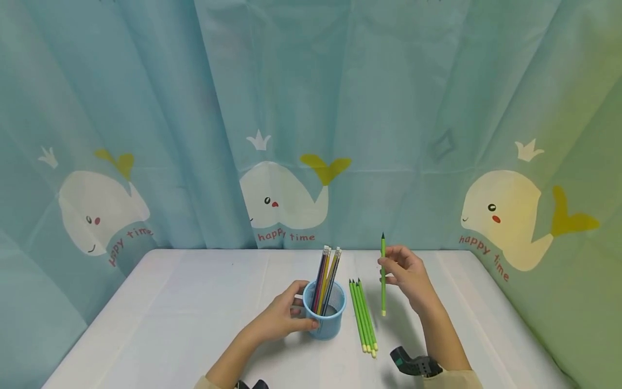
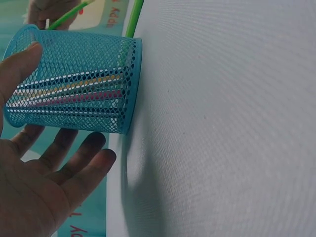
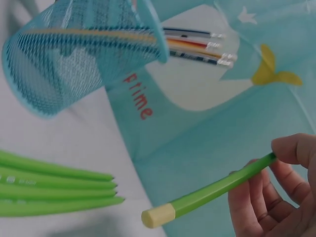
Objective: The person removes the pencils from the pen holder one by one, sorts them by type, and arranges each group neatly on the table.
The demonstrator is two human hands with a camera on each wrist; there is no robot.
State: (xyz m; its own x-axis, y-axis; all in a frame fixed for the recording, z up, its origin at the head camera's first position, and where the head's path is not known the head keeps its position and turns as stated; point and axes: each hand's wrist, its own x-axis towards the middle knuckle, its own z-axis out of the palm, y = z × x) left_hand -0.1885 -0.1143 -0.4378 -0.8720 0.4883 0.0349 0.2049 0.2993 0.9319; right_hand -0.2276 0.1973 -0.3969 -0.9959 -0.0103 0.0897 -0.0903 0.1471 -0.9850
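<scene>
While the left hand [image 1: 283,317] holds a light-blue mesh cup [image 1: 325,327], the right hand [image 1: 410,273] pinches a slim, bright-green pencil [image 1: 383,296], dark tip up, pale-yellow end down.

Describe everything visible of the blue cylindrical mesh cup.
The blue cylindrical mesh cup looks metal, with smoother rims at top and base. It stands upright and open on the white table, left of the loose green pencils, holding several multicoloured pencils, pale ends up. The left hand curls round it, thumb against its wall.
</scene>
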